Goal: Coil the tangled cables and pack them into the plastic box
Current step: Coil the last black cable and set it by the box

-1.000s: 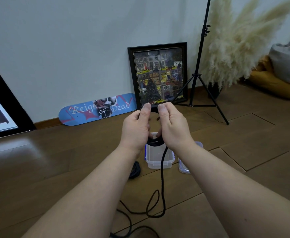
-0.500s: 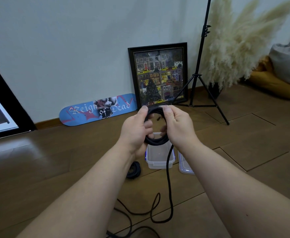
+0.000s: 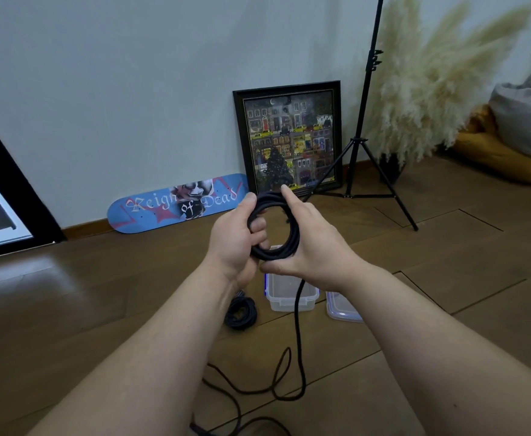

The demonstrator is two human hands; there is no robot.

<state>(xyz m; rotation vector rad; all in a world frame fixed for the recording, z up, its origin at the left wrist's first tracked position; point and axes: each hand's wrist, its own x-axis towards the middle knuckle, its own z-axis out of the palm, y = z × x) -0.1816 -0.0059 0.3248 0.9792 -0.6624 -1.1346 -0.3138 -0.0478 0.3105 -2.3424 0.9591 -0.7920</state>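
A black cable is wound into a coil (image 3: pixel 284 243) held up in front of me. My left hand (image 3: pixel 232 240) grips the coil's left side, fingers curled through the loop. My right hand (image 3: pixel 314 247) holds the right side, index finger up along the top and thumb under the bottom. The loose tail of the cable (image 3: pixel 297 335) hangs down from the coil and lies in loops on the floor. Below the hands stands the clear plastic box (image 3: pixel 289 300), open, partly hidden by my hands. A second black coil (image 3: pixel 241 313) lies on the floor left of the box.
The box's clear lid (image 3: pixel 341 308) lies to its right. A black tripod (image 3: pixel 365 152), a framed picture (image 3: pixel 289 136) and a blue skateboard deck (image 3: pixel 176 204) stand by the wall. Pampas grass (image 3: pixel 431 89) and cushions (image 3: pixel 516 136) are far right. Wooden floor (image 3: pixel 100 294) all around.
The coil has grown wider and my hands have spread apart on it. My right index finger has lifted along the top and the tail has been drawn up.
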